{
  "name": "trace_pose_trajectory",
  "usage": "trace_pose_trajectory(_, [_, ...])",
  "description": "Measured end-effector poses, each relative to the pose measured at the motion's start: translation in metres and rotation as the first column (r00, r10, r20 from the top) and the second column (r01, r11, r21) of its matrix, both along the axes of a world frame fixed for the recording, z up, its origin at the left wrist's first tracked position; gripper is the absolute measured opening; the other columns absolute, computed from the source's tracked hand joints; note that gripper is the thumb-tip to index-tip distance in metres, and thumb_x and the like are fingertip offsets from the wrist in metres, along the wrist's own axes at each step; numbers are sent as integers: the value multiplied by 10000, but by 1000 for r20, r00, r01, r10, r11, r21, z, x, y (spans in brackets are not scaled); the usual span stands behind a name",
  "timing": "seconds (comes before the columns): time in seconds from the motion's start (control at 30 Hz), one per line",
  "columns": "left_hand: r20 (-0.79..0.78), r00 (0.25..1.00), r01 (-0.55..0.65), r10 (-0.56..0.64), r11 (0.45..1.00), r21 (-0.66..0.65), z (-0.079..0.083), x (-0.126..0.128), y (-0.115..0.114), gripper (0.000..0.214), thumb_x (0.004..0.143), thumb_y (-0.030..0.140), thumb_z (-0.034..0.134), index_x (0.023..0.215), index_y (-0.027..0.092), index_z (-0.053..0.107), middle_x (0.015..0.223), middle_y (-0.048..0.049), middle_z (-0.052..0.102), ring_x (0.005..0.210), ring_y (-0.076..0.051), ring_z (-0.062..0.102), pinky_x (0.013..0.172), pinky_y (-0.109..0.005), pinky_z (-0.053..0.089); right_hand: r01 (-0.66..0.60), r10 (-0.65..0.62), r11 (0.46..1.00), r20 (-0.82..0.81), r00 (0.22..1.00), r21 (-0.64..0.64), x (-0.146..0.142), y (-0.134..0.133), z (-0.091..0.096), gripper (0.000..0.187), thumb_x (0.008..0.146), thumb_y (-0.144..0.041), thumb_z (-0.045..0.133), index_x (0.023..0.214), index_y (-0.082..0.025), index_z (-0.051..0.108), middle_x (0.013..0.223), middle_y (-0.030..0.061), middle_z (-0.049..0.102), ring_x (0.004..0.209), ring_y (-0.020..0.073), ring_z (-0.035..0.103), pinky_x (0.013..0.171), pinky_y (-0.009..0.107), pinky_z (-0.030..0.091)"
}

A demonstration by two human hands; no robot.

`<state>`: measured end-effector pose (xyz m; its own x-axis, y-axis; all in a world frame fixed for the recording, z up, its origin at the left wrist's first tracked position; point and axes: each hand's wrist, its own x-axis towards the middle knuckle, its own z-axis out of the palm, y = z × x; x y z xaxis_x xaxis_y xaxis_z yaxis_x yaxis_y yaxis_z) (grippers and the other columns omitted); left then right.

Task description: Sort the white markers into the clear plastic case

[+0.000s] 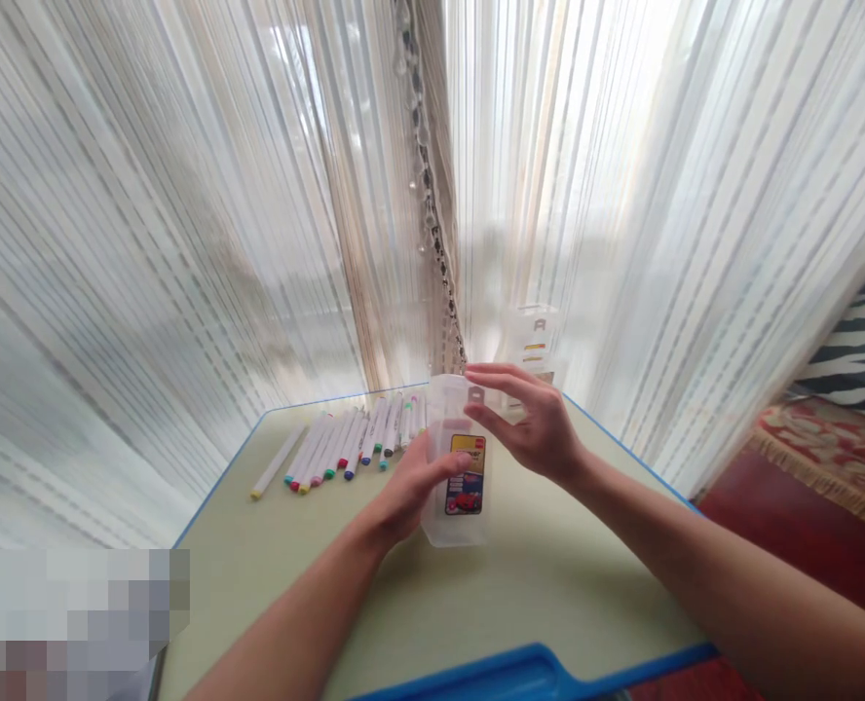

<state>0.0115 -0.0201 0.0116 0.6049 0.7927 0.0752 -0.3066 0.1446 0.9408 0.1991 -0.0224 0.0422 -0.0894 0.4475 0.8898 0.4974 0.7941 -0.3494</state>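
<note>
A clear plastic marker box (456, 506) with a yellow and red label stands upright on the pale green table (549, 574). My left hand (410, 492) is wrapped round its left side, thumb on the front. My right hand (531, 419) is at the top of the box, fingers curled and pinching the small tab of its translucent lid (469, 394). Several white markers (352, 443) with coloured caps lie side by side on the table behind and left of the box.
A second clear box (535, 341) stands at the table's far edge against the sheer striped curtains (257, 195). A blue raised rim (520, 672) runs along the near edge. To the right lie a red rug (819, 448) and a zebra-striped fabric.
</note>
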Motion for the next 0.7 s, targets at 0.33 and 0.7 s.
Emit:
trace_pose_trajectory(0.33, [-1,999,-52,52,998,-26,-3,8,-6,561,722,325,819,1222,156,630,1052,-99,734,885,-232,700,781,-340,547,-281,207,930,-294,933,-235,-1,2,-4,195,839,-251,809,1020,-237,735,1211,77,738,1187,245,683,1085,498,518])
trace_pose_trajectory(0.7, [36,998,-41,44,997,-58,-5,11,-6,532,710,289,783,1204,145,652,988,-99,747,861,-243,702,758,-329,533,-325,239,901,-298,924,-286,-4,-4,-4,159,828,-232,801,789,-238,646,1281,75,722,1245,267,656,1123,533,477])
